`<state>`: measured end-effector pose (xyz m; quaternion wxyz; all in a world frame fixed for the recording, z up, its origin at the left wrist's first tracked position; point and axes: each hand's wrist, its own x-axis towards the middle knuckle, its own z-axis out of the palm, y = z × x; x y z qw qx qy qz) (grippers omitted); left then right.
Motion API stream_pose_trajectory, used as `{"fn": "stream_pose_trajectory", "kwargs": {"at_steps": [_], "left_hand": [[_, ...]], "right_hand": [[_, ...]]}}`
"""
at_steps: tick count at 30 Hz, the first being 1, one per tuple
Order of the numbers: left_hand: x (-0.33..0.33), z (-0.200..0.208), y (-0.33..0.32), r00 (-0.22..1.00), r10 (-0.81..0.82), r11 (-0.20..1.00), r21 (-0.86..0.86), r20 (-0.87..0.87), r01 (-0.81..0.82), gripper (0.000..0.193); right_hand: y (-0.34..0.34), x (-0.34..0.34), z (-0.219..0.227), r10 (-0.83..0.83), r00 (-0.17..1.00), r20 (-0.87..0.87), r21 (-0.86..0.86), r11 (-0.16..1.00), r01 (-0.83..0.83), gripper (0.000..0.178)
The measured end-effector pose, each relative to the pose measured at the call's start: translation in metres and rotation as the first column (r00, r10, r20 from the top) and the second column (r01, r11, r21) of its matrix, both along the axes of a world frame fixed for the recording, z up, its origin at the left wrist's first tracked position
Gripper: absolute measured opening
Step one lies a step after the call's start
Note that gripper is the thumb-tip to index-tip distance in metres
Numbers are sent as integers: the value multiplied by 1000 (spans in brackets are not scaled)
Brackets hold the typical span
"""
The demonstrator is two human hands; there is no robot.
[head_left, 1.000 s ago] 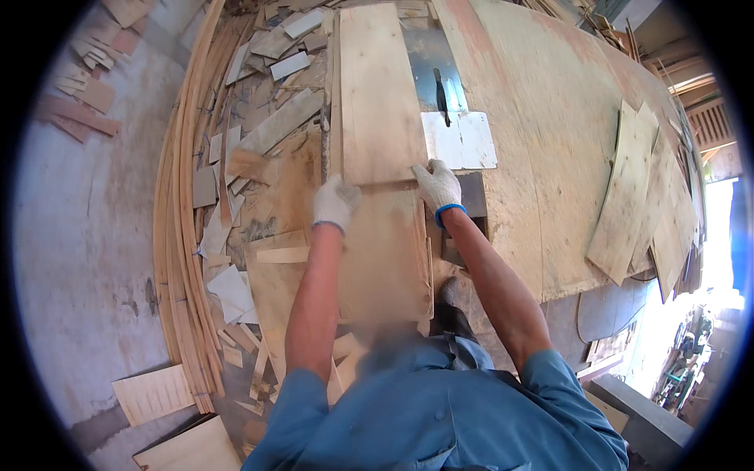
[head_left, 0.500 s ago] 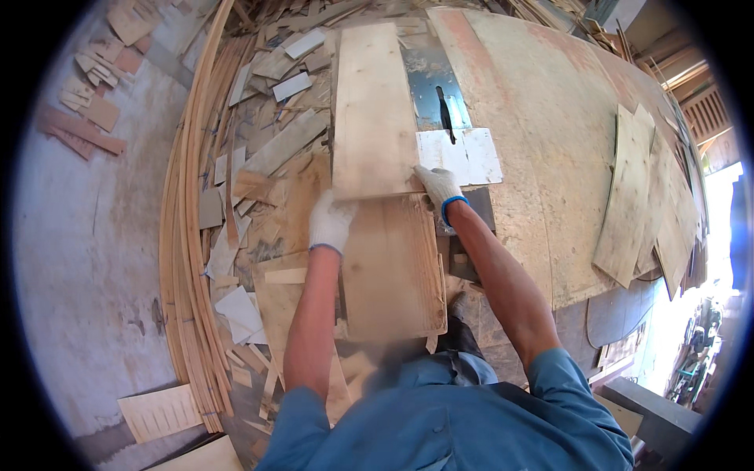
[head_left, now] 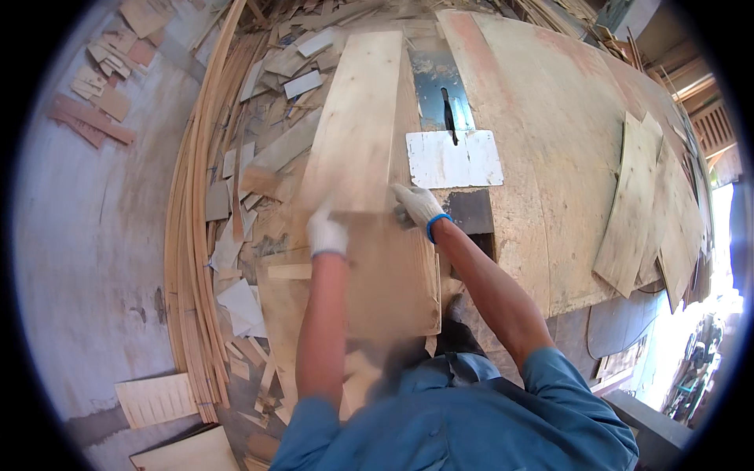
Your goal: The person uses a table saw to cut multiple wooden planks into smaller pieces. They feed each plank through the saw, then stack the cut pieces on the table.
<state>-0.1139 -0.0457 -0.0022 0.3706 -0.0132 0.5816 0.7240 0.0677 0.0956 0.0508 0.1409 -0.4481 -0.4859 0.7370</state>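
A long pale plywood board (head_left: 357, 118) lies lengthwise away from me, its near end blurred by motion. My left hand (head_left: 327, 235), in a white knitted glove, closes on the board's near left corner. At the near right corner is my right hand (head_left: 420, 206), gloved with a blue cuff, its fingers curled in against the board's edge. Beneath and nearer to me sits a stack of wooden panels (head_left: 389, 286), close to my body. Right of the board, a white rectangular plate (head_left: 455, 161) lies at the near end of a blue-grey metal plate (head_left: 437, 78) with a dark slot.
A broad worn wooden tabletop (head_left: 518, 157) extends right, with thin plywood sheets (head_left: 632, 200) along its far right side. Offcuts (head_left: 302, 84) are heaped on the left beside a bundle of long wooden strips (head_left: 186, 259). A dark square opening (head_left: 481, 245) lies below my right wrist.
The board has shifted left and slightly toward me, baring a strip of wood along its right side. Both hands have moved with it, and the white plate now shows more fully.
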Motion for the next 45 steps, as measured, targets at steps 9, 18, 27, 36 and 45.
{"fn": "stream_pose_trajectory", "kwargs": {"at_steps": [9,18,27,36,45], "left_hand": [[165,54,-373,987,42,982,-190,153,-13,30],[230,66,-515,830,556,786,-355,48,-506,61],[40,83,-413,908,172,813,-466,-383,-350,49],[209,81,-141,854,-473,879,57,216,473,55],[225,38,-75,749,183,934,126,637,-335,36]], "right_hand": [[-38,14,-97,5,960,-281,-150,987,-49,37],[-142,29,12,469,872,142,-110,883,-457,49],[-138,145,18,-42,996,-82,4,999,43,40],[-136,158,-14,-195,974,-114,-76,979,187,46],[-103,230,58,270,952,145,256,919,-300,39]]}}
